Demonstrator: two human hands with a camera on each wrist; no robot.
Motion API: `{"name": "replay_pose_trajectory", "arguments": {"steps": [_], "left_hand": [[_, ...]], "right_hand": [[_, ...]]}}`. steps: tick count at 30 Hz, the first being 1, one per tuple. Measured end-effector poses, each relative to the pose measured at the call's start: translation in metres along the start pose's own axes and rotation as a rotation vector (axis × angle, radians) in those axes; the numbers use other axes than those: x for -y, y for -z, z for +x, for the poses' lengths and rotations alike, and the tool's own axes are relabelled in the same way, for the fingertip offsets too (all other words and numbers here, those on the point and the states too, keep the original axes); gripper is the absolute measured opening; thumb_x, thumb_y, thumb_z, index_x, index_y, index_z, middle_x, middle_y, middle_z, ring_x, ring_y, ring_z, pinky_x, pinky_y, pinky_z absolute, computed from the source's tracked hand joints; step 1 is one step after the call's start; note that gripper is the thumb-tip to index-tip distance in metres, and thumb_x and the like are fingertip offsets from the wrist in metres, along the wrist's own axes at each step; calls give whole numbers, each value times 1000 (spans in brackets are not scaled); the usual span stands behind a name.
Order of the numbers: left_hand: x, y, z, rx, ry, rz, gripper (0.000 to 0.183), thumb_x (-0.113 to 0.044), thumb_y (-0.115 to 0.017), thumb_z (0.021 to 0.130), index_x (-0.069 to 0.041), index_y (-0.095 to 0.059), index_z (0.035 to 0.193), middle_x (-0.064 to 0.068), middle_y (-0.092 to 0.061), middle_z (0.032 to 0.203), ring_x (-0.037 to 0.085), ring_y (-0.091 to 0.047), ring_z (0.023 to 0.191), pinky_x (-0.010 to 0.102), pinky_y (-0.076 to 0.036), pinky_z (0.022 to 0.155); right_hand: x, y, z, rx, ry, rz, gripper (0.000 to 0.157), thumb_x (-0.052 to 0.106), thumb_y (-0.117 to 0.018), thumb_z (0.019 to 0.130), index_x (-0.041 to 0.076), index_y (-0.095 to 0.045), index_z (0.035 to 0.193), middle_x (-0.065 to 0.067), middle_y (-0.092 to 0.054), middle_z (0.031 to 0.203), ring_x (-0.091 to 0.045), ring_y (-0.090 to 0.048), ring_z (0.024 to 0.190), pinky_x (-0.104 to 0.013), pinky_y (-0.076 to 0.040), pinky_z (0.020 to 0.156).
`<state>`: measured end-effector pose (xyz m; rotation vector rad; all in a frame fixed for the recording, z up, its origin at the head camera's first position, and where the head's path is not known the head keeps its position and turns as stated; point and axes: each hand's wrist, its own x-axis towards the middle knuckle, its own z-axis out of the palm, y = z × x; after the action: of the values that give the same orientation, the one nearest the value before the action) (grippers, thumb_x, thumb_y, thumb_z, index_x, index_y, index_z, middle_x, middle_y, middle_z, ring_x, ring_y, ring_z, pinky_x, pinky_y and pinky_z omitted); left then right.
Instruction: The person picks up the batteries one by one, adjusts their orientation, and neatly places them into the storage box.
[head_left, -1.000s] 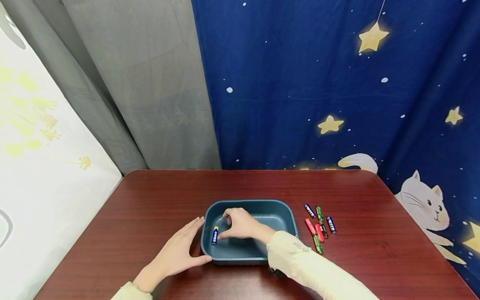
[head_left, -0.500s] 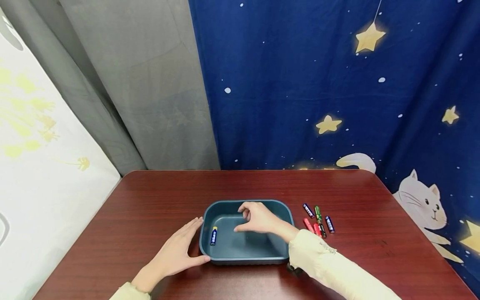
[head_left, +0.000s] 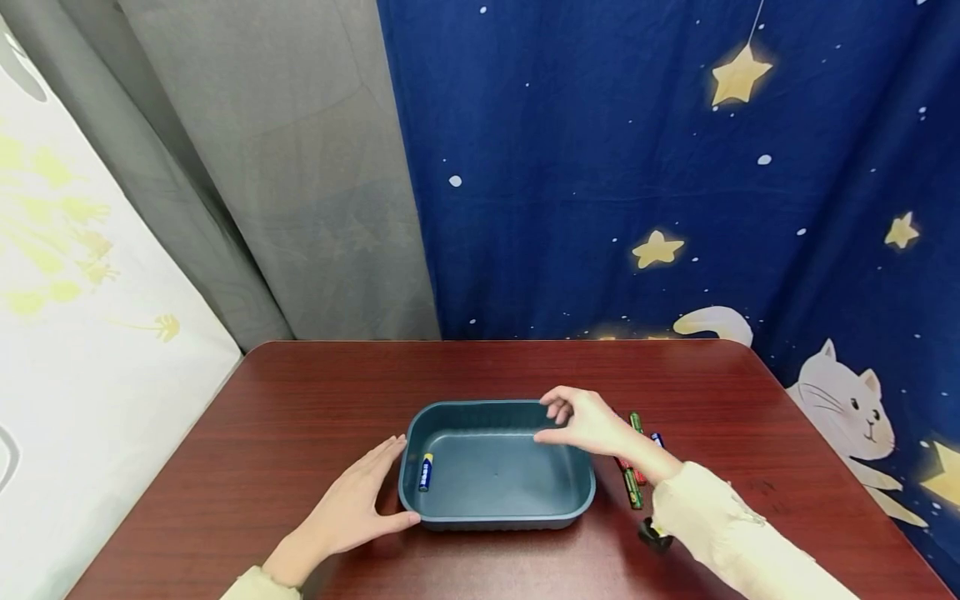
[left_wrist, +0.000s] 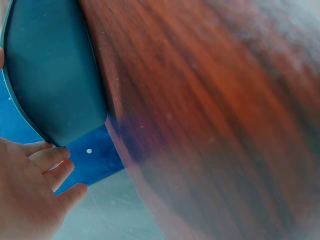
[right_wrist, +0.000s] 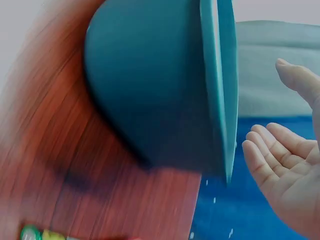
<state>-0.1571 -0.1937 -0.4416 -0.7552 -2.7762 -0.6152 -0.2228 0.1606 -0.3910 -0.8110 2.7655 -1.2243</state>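
Note:
A blue-green rectangular basin (head_left: 495, 522) stands on the table, and one blue battery (head_left: 426, 472) with a yellow end lies inside at its left. My left hand (head_left: 360, 500) rests against the basin's left side, fingers spread, fingertips and thumb at the rim; the left wrist view shows this hand (left_wrist: 30, 185) by the basin wall (left_wrist: 60, 80). Over the basin's right end hovers my right hand (head_left: 588, 422), thumb and fingers apart with nothing between them. In the right wrist view that hand (right_wrist: 285, 160) is beside the basin (right_wrist: 150, 85), palm bare.
Right of the basin several batteries lie loose, among them a green one (head_left: 633, 488) and a blue one (head_left: 657, 439); my right forearm partly hides them. Behind the dark red table (head_left: 337, 375) hang a grey curtain (head_left: 315, 167) and a blue starry curtain (head_left: 555, 167).
My right hand has moved right and away from the blue battery, from inside the basin to above its right end. My left hand stays at the basin's left side.

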Motion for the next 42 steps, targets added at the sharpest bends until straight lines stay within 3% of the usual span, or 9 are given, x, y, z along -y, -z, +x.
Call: {"name": "replay_pose_trajectory", "arguments": {"steps": [4,11,18,21,25,33,42], "left_hand": [[0,0,0,1,0,-8,91,-58,-68,68,-7,-39,138,7,-40,140,25,-36,129,46,-36,98],[0,0,0,-4,-3,-4,91,-57,-69,68,-7,-39,137,8,-40,140,25,-36,129,46,-36,98],[0,1,0,6,8,-13,91,-57,-69,68,-7,-39,138,7,-40,140,24,-36,129,46,-36,98],[0,1,0,11,16,-23,91,-57,-69,68,-8,-38,138,7,-39,141,24,-35,129,47,-36,98],[0,0,-1,12,22,-29,91,-57,-69,68,-8,-38,138,6,-39,141,25,-35,129,47,-36,98],[1,-1,0,3,9,-22,91,-58,-69,68,-8,-39,138,7,-40,140,24,-36,129,46,-36,98],[1,0,0,7,16,-30,91,-57,-69,68,-7,-39,138,7,-40,140,25,-36,129,47,-36,98]], "right_hand": [[-14,16,-13,-47,-26,31,50,28,-78,69,0,-60,105,-7,-59,84,-18,-56,73,-24,-50,62],[-40,41,-36,-130,-71,14,42,22,-78,70,3,-61,103,-5,-58,82,-27,-57,74,-25,-49,63],[-63,56,-60,-141,-119,9,45,20,-78,69,-3,-59,103,-12,-58,81,-10,-55,69,-24,-49,60],[-74,60,-68,-149,-133,-10,45,19,-78,69,-4,-59,103,-11,-59,82,-11,-55,70,-23,-49,60],[-88,65,-77,-146,-169,-29,47,20,-78,69,-5,-59,105,-11,-60,86,-18,-56,74,-23,-48,61],[-117,69,-93,-78,-215,-43,48,19,-78,69,-4,-58,107,-9,-59,91,-17,-55,78,-22,-48,63],[-132,69,-101,-4,-150,-35,53,14,-79,63,-6,-56,107,-9,-56,89,-11,-50,76,-22,-47,59]]}}
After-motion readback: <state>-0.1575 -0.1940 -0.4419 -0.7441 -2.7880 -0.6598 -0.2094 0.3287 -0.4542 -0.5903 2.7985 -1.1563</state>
